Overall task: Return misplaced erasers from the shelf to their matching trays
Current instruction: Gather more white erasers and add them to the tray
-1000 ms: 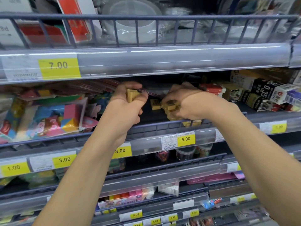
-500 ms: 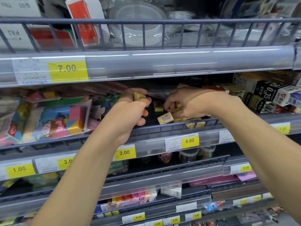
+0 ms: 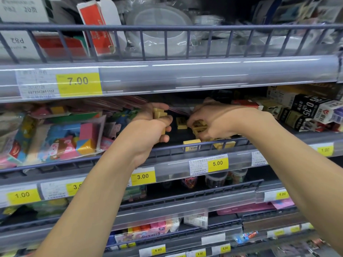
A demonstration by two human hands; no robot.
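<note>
You face a shop rack of grey wire-fronted shelves with yellow price tags along their edges. Both your hands reach into the middle shelf [image 3: 185,149], near its front rail. Your left hand [image 3: 152,125] has its fingers curled tight round a stack of tan erasers [image 3: 159,113], held up above the shelf floor. Your right hand [image 3: 213,123] curls its fingers over a small pile of erasers [image 3: 199,127] lying on the shelf floor. One loose eraser [image 3: 181,121] lies between your hands; two more [image 3: 192,144] rest against the front rail.
</note>
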